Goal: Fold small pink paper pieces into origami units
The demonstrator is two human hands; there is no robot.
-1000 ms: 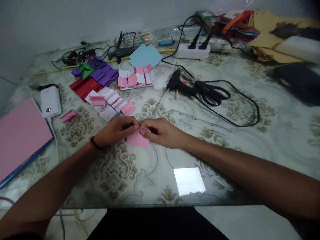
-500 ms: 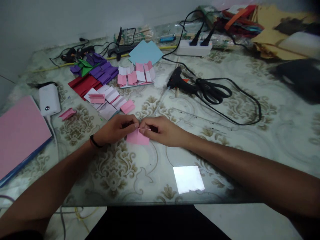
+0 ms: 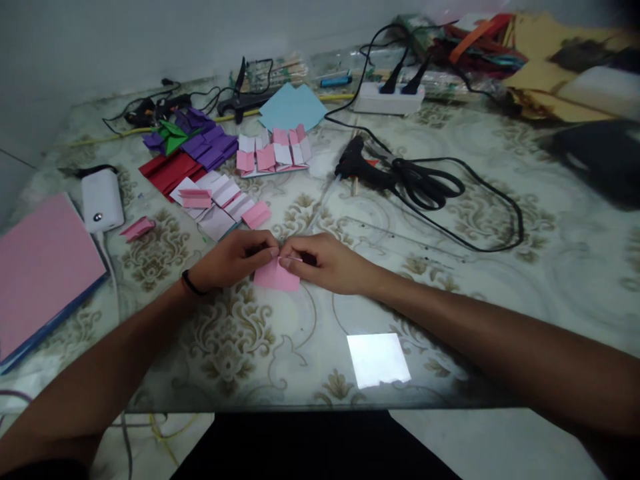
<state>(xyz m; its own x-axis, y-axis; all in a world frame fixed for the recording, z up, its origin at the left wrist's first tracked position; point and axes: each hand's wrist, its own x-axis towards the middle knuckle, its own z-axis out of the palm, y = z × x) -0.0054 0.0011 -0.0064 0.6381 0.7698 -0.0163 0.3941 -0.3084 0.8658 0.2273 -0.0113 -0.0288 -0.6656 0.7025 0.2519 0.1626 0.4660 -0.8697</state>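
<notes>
A small pink paper (image 3: pixel 277 277) lies near the middle of the table, its upper edge pinched by both my hands. My left hand (image 3: pixel 240 257) is closed on its upper left part, thumb and fingertips together. Beside it, almost touching, my right hand (image 3: pixel 327 263) pinches the upper right part. The fingers cover the paper's far edge, so any fold there is partly hidden. Just beyond the hands are folded white and pink paper pieces (image 3: pixel 217 227). A single folded pink piece (image 3: pixel 139 229) lies apart on the left.
A black glue gun (image 3: pixel 363 163) with coiled cable and a clear ruler (image 3: pixel 400 241) lie to the right. Behind are red (image 3: pixel 170 175) and purple folded papers (image 3: pixel 213 148), light blue sheets (image 3: pixel 293 107) and a white power strip (image 3: pixel 389 100). At left are a power bank (image 3: pixel 103 200) and pink sheets (image 3: pixel 47 267).
Both hands keep their pinch on the pink paper in nearly the same place. The whole view has shifted very slightly; nothing on the table has visibly moved.
</notes>
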